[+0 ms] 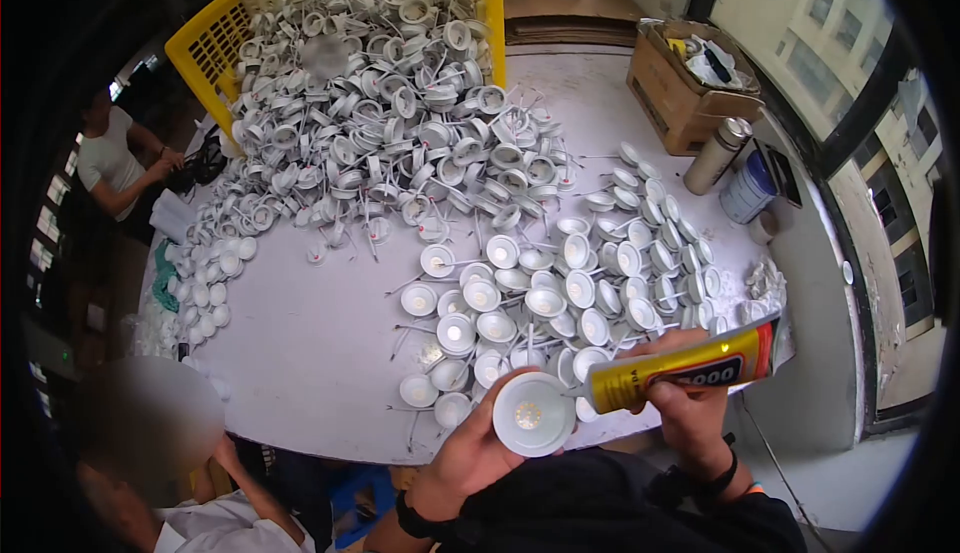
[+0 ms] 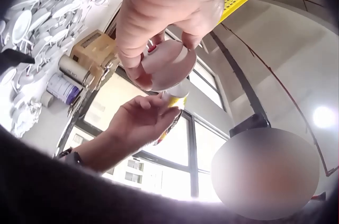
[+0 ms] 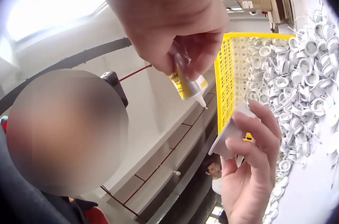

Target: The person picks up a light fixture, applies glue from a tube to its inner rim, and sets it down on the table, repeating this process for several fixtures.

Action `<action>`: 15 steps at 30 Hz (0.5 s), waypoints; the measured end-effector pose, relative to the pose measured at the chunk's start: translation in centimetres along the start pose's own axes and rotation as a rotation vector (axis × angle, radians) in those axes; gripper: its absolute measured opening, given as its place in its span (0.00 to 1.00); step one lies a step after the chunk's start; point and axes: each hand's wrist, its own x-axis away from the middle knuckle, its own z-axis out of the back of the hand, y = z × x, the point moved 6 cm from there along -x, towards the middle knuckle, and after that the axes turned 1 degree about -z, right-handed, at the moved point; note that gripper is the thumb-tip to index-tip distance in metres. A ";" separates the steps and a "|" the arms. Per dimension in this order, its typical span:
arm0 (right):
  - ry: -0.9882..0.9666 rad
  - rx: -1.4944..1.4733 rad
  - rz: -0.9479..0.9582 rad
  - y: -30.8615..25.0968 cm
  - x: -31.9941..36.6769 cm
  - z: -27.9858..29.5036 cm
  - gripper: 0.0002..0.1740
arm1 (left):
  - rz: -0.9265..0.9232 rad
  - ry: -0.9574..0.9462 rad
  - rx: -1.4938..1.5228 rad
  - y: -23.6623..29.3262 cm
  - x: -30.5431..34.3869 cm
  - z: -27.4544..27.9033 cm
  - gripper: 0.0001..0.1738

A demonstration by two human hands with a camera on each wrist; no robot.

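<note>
My left hand (image 1: 472,461) grips a white round downlight housing (image 1: 535,415), its open face up and a ring of small yellow LED dots in the middle. In the left wrist view, fingers and thumb curl round the housing (image 2: 170,68) from its sides. A yellow glue tube (image 1: 620,385) with a black and red label lies tilted in my right hand (image 1: 692,418). Its white nozzle (image 3: 201,101) points down towards the housing (image 3: 233,131) and stands just apart from its rim in the right wrist view.
Many similar housings (image 1: 545,301) spread over the white table (image 1: 300,353). Behind them a yellow basket (image 1: 497,13) spills a large heap. White round caps (image 1: 212,298) lie at left. A cardboard box (image 1: 665,93), thermos (image 1: 715,158) and tin (image 1: 747,193) stand at right. Two other people sit at left.
</note>
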 end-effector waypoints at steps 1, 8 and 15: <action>-0.026 -0.022 -0.023 0.1 0.2 0.2 0.12 | 0.005 -0.031 0.045 -0.3 0.0 0.0 0.30; -0.207 0.102 0.092 -1.0 0.0 -2.5 0.16 | -0.045 0.032 0.078 -1.1 0.3 -0.6 0.29; -0.227 0.106 0.077 -1.0 0.2 -3.3 0.15 | -0.069 0.028 0.079 -0.8 0.9 -1.3 0.26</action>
